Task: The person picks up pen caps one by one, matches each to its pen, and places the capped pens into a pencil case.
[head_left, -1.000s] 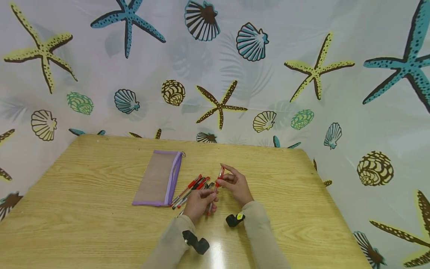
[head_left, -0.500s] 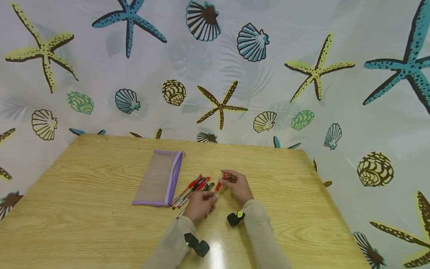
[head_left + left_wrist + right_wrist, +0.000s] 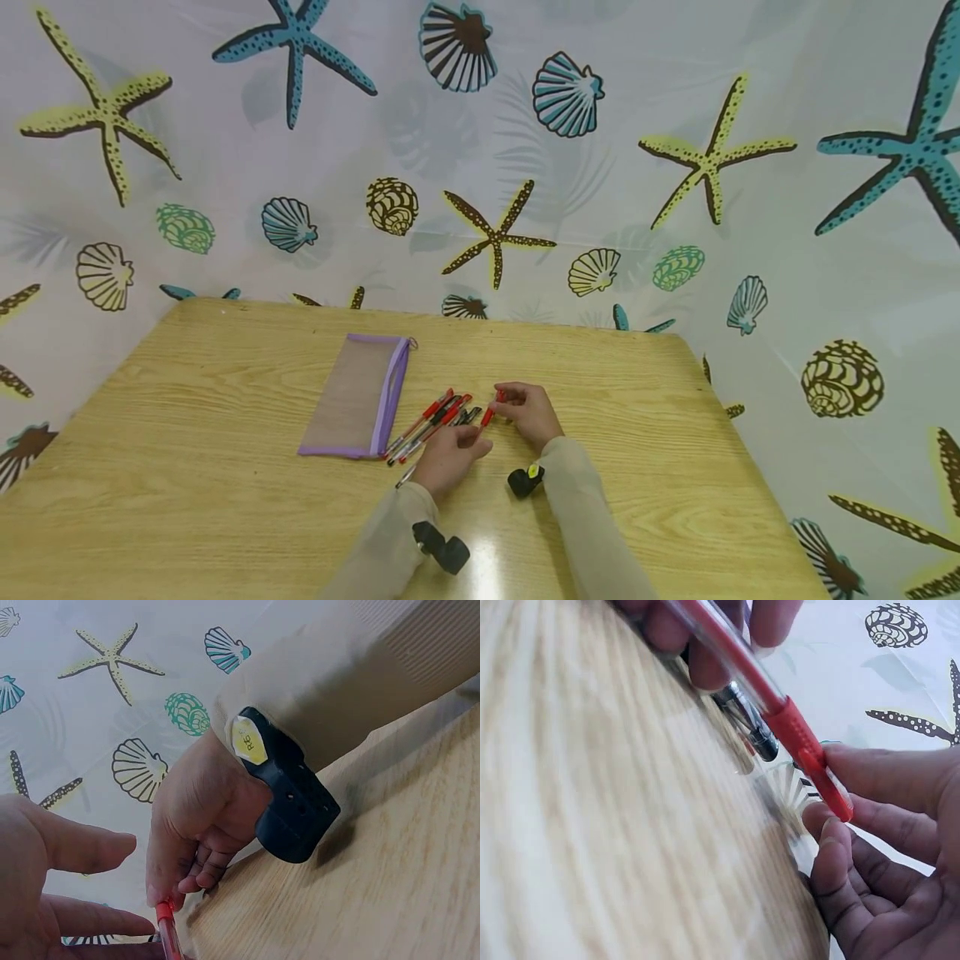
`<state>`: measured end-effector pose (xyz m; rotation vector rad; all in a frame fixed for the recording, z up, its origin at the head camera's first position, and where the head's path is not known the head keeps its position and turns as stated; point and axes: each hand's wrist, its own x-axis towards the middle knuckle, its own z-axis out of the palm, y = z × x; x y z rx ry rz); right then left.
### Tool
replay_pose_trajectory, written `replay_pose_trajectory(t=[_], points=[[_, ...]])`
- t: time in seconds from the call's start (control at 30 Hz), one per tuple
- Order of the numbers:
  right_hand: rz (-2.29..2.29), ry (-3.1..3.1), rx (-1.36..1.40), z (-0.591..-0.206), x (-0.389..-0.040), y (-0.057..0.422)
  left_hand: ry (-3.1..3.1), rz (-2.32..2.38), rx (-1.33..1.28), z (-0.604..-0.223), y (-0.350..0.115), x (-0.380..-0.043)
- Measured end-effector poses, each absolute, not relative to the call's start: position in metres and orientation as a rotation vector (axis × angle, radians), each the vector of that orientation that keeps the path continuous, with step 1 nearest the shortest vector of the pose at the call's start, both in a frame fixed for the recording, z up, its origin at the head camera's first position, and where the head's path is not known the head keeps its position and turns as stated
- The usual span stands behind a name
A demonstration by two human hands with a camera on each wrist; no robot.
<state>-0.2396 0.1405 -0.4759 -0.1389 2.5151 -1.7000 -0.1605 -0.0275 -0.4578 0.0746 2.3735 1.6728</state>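
Observation:
A clear-barrelled gel pen (image 3: 488, 414) with a red grip and red cap slants between the two hands, just above the table. My right hand (image 3: 532, 414) pinches its capped end between thumb and fingertips, plain in the right wrist view, where the red grip (image 3: 796, 729) shows. Near the barrel is my left hand (image 3: 447, 458), its thumb and fingers apart and fairly straight in the left wrist view; the pen (image 3: 169, 934) passes by its fingertips. Whether those fingers touch the barrel is unclear. The pen's lower end is hidden behind the left hand in the head view.
Several red and black pens (image 3: 427, 425) lie in a loose bunch left of the hands, partly under the left hand. Beside them lies a flat mesh zip pouch (image 3: 351, 396) with purple edging. A patterned curtain (image 3: 480, 150) stands behind the wooden table (image 3: 187, 500).
The right fingers have come down and bent at the cap end. The pen's lower tip, visible below the left hand before, has gone out of sight. Pouch and loose pens stay put.

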Motion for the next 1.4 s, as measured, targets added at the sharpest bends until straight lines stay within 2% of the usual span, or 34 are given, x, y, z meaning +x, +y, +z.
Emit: replay_pose_trajectory(t=[0.8, 1.17, 1.4], points=[[-1.575, 2.59, -0.129, -0.471, -0.243, 0.14, 2.576, 1.504, 0.245, -0.444, -0.039, -0.161], [-1.67, 2.532, -0.06, -0.47, -0.238, 0.14, 2.972, 1.43, 0.259, -0.428, -0.078, -0.18], [-1.684, 2.528, -0.029, -0.47, -0.233, 0.14, 3.241, 1.098, 0.241, -0.428, -0.111, -0.203]])
